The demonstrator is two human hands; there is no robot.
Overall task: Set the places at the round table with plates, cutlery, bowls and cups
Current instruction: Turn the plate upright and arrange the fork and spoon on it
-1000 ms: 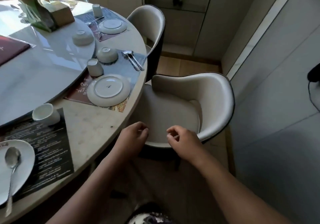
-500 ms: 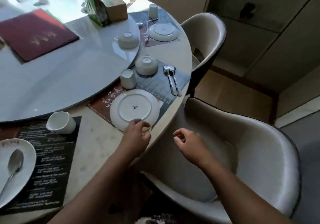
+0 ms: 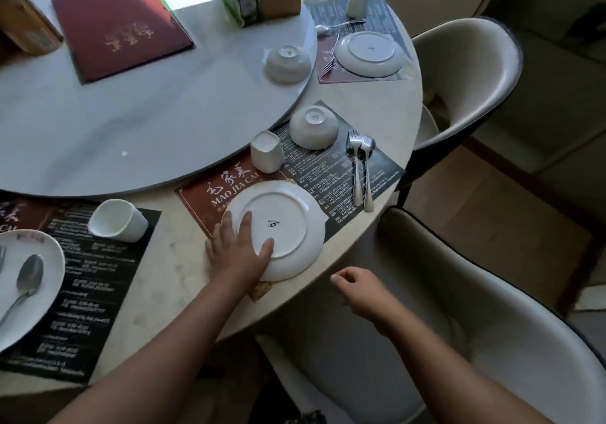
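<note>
The plate (image 3: 278, 226) lies face down on its placemat (image 3: 196, 200) at the counter's near edge. The left hand (image 3: 237, 249) rests flat on it, gripping nothing, and the right hand (image 3: 357, 287) hangs loosely curled and empty. To flip it cleanly, hook fingertips under the near rim and lift clear of the cup (image 3: 266, 151).

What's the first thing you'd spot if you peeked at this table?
The left hand resting flat on an upside-down plate at the table's near edge. Just behind it, a bowl and cup sit flipped over too, and a dark red menu lies on the big turntable.
</note>
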